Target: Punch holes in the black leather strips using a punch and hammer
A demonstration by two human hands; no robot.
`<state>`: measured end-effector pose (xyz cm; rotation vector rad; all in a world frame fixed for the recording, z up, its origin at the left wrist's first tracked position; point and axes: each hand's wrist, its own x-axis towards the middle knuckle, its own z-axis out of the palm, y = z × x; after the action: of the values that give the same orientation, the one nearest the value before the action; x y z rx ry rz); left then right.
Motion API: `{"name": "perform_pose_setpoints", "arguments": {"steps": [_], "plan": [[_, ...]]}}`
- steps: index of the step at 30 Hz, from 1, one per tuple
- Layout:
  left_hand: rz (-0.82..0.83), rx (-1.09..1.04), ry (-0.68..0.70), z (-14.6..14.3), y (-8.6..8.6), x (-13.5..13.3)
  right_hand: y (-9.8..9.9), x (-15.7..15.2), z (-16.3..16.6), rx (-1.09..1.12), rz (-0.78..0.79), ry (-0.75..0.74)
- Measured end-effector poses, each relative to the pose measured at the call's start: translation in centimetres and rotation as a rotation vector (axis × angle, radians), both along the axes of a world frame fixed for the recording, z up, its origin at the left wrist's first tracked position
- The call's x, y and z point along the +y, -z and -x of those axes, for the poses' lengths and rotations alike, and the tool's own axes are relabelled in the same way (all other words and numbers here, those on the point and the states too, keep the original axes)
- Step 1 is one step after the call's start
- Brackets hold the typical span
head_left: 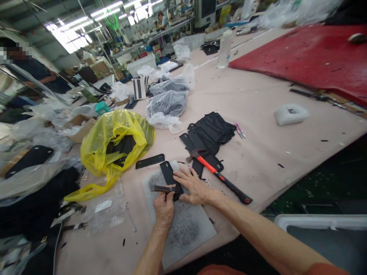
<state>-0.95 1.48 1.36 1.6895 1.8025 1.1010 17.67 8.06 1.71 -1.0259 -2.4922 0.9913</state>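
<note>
My left hand (164, 211) is closed around a bar-shaped metal tool (162, 188), which looks like a punch and lies across a black strap piece (167, 172). Part of the tool is hidden by my fingers. My right hand (195, 186) rests flat with its fingers spread, its fingertips and thumb against the same piece. Under both is a pale cutting board (186, 229), its surface covered in dark marks. Just right of my right hand, a hammer (212, 168) with an orange and black handle lies with its head on some black pieces.
Several black pieces (210, 131) are piled beyond the hammer, beside pink-handled snips (239, 131). One black piece (150, 161) lies left of the board. A yellow plastic bag (143, 133) stands at left. Farther off are a bottle (225, 49) and a red sheet (309, 57).
</note>
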Motion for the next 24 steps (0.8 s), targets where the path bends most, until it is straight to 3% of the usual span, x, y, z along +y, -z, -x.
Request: {"name": "perform_pose_setpoints", "arguments": {"steps": [8,13,15,19,21,24], "plan": [[-0.026,0.087,0.026,-0.3,0.3,-0.1,0.5,-0.1,0.1,0.019,-0.011,0.01],[-0.129,0.199,0.046,-0.6,0.9,-0.1,-0.9,-0.3,-0.3,0.001,-0.099,0.01],[-0.13,0.217,0.052,-0.7,1.1,-0.2,-1.6,-0.5,-1.6,-0.006,-0.167,0.108],[-0.133,0.227,0.068,-0.7,1.3,-0.3,-1.7,-1.4,-6.1,-0.229,-0.195,0.55],[-0.136,0.228,0.076,-0.8,1.3,-0.4,-1.3,-1.6,-8.3,-0.305,-0.098,0.668],[-0.134,0.238,0.078,-0.9,1.2,-0.3,-0.7,-1.3,-9.8,-0.049,0.409,0.745]]}}
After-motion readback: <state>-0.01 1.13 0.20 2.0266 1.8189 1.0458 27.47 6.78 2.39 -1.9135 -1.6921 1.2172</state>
